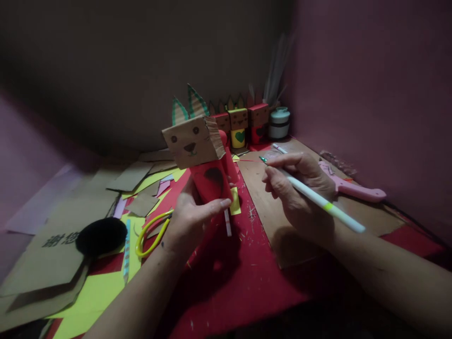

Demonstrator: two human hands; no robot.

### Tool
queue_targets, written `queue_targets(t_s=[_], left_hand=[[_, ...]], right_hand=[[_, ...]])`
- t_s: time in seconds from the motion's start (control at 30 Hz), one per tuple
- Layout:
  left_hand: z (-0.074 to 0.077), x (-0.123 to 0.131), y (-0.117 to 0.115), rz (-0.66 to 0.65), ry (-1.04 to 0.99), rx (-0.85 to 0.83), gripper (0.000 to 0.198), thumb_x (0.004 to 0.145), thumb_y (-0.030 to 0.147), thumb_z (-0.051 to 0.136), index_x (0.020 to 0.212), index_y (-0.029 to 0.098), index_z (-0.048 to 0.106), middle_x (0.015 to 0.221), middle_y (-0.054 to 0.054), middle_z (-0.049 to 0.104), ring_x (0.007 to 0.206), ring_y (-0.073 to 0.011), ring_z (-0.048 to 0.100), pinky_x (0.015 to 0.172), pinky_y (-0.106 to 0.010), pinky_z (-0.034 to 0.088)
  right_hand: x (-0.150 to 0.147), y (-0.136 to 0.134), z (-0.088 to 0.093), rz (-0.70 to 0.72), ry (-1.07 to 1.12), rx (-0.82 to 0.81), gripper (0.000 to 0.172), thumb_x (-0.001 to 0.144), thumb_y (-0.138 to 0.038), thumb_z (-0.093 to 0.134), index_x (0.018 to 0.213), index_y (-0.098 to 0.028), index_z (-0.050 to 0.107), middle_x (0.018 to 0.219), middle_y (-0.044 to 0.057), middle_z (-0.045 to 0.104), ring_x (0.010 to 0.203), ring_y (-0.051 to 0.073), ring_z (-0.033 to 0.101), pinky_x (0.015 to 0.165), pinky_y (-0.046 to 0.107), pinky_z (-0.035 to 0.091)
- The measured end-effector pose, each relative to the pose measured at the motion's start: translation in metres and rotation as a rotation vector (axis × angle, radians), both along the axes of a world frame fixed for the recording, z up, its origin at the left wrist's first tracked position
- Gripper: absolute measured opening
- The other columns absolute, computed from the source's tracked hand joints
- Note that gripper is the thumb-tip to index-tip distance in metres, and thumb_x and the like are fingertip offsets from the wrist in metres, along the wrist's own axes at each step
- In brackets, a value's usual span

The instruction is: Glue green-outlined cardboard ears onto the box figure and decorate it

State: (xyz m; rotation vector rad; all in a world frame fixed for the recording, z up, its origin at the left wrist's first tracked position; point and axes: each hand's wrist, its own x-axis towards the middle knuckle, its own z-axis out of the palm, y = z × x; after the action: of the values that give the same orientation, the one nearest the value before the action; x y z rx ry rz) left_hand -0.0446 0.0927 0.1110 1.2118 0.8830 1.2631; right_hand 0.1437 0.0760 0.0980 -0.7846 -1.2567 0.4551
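My left hand (192, 214) is closed around the red body of a cardboard animal figure (192, 141), holding it tilted above the table. Its box head has drawn eyes, a dark nose, a small green mouth and two upright ears edged in green. A dark heart (213, 182) marks the red body. In my right hand (300, 188) is a white marker pen (318, 200) with a yellow-green band, gripped between thumb and fingers. The green tip points toward the figure and is apart from it. My left palm and some fingers are hidden behind the figure.
Similar figures (238, 127) stand at the back beside a pale lidded jar (279, 123). Yellow-handled scissors (153, 235), a pencil (127, 249), a black oval object (101, 236) and cardboard pieces (45, 249) lie left. A pink-handled tool (356, 188) rests right on a brown board (256, 181).
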Motion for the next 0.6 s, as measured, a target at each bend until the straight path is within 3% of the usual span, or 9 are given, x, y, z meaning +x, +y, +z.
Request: queue_targets(t_s=[0.17,0.3,0.4,0.6], left_hand=[[-0.008,-0.002,0.013,0.053,0.068,0.105,0.049,0.057,0.01,0.093,0.1,0.018,0.071,0.095,-0.004,0.076,0.081,-0.0179,0.066,0.074,-0.025,0.055],[-0.015,-0.002,0.017,0.057,0.121,0.095,0.056,0.058,0.007,0.091,0.106,0.021,0.068,0.103,-0.004,0.075,0.092,-0.0201,0.067,0.081,-0.027,0.055],[-0.017,0.002,0.021,0.051,0.178,0.06,0.05,0.061,0.009,0.089,0.104,0.022,0.066,0.096,-0.002,0.073,0.086,-0.0202,0.066,0.076,-0.03,0.054],[-0.008,0.038,0.037,-0.056,0.172,0.092,0.051,0.062,0.009,0.084,0.108,0.021,0.066,0.101,-0.003,0.072,0.092,-0.0223,0.064,0.081,-0.033,0.052]], right_hand=[[0.012,0.018,-0.01,-0.008,-0.108,0.009,0.004,0.094,-0.026,0.067,0.096,-0.023,0.068,0.076,-0.002,0.066,0.064,0.012,0.06,0.05,0.025,0.044],[0.018,0.024,-0.009,-0.017,-0.083,-0.028,0.006,0.095,-0.027,0.066,0.093,-0.022,0.067,0.07,-0.004,0.063,0.059,0.011,0.056,0.05,0.025,0.043],[0.022,0.024,-0.005,-0.017,-0.023,-0.039,0.007,0.095,-0.028,0.064,0.093,-0.022,0.067,0.067,-0.005,0.061,0.055,0.01,0.054,0.049,0.025,0.042],[0.034,0.021,0.012,-0.033,0.16,0.029,0.004,0.095,-0.026,0.065,0.096,-0.022,0.066,0.07,-0.004,0.063,0.057,0.011,0.056,0.048,0.024,0.042]])
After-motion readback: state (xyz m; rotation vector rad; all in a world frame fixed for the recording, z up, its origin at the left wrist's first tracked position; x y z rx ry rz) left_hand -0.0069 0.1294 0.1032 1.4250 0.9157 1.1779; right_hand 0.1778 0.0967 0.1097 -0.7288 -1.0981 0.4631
